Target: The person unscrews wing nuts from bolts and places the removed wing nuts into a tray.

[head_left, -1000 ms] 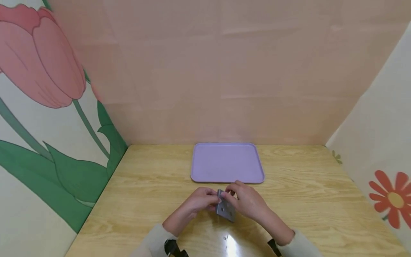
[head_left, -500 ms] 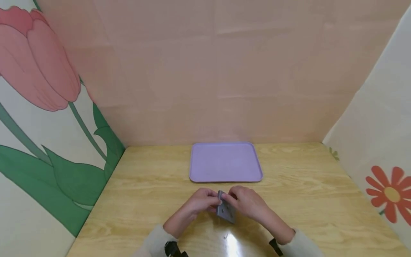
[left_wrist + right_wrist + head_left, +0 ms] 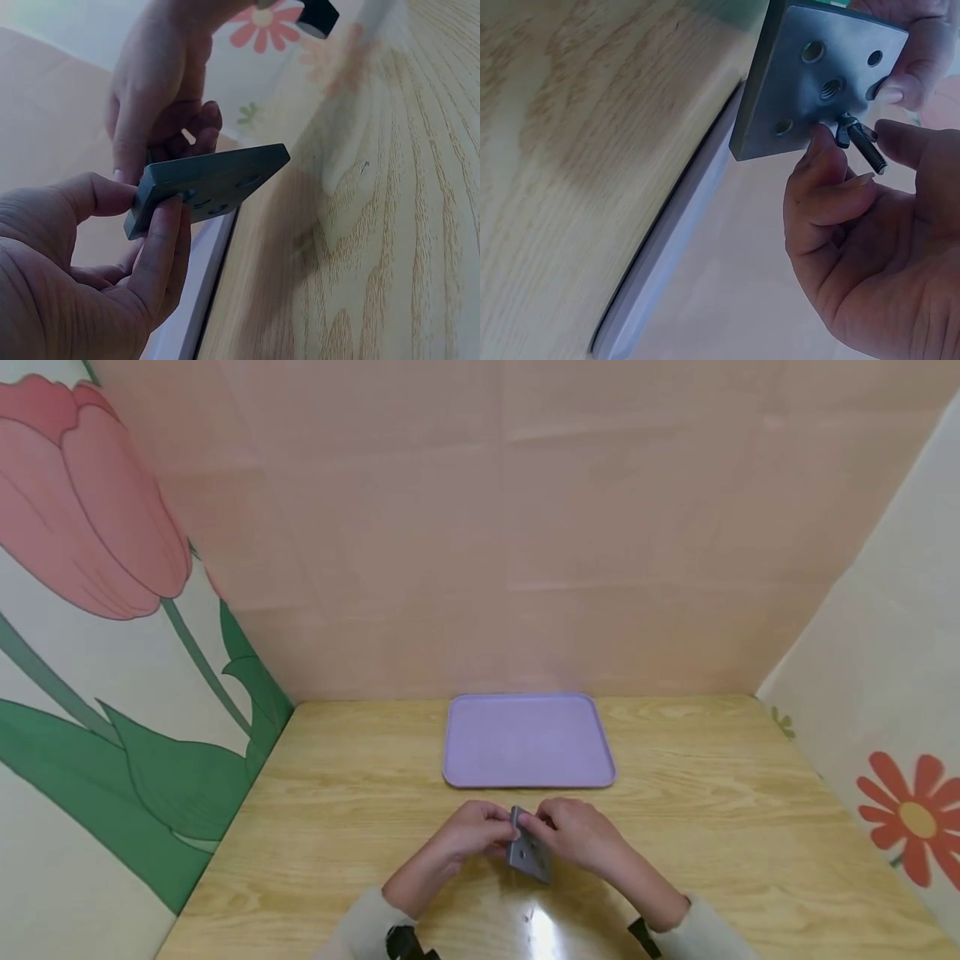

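A grey metal plate (image 3: 529,857) with several round holes is held tilted over the table, in front of the tray. My left hand (image 3: 90,255) pinches one edge of it between thumb and fingers. From one face of the plate (image 3: 821,82) sticks a threaded bolt (image 3: 870,156), with a dark wing nut (image 3: 845,132) on it close to the metal. My right hand (image 3: 877,232) has thumb and index finger on either side of that wing nut. In the head view, both the left hand (image 3: 472,833) and the right hand (image 3: 577,837) are close together at the plate.
A purple tray (image 3: 528,742) lies on the wooden table (image 3: 337,810) just beyond my hands. A pinkish backdrop stands at the table's far edge, and flower-printed panels (image 3: 915,818) flank both sides.
My right fingers, lifted higher and more spread a second ago, have come down and curled in beside the plate. The left hand and plate have barely moved; the head view shifted slightly.
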### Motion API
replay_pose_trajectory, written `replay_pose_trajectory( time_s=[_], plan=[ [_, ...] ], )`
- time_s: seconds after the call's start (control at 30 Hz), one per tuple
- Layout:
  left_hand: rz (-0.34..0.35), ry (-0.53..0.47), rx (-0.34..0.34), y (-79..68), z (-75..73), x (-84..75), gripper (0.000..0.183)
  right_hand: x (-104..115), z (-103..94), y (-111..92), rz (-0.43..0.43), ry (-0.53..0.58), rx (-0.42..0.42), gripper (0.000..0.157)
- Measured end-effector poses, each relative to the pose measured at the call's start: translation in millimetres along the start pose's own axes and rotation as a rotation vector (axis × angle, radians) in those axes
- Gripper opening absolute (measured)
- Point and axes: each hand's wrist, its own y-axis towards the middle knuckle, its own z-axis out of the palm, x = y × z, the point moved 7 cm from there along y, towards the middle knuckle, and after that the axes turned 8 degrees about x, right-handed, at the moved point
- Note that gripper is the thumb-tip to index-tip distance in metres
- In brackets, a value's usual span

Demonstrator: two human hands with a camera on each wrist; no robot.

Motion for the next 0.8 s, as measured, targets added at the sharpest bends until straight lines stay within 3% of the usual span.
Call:
replay_pose_trajectory(
  time_s=[0.43,0.63,0.8],
  plan=[
    [0.006,-0.022,0.016,2.6,-0.5,3.5,0.024,-0.2,-2.6,-0.1,-0.046,-0.041,-0.045,0.025],
    [0.009,-0.029,0.009,4.5,-1.7,4.4,0.024,4.2,-5.3,-0.5,-0.129,-0.08,-0.082,0.016],
    [0.007,-0.02,0.003,6.0,-4.3,4.9,0.023,7.9,-6.8,-1.3,-0.173,-0.105,-0.115,0.02]
  ],
)
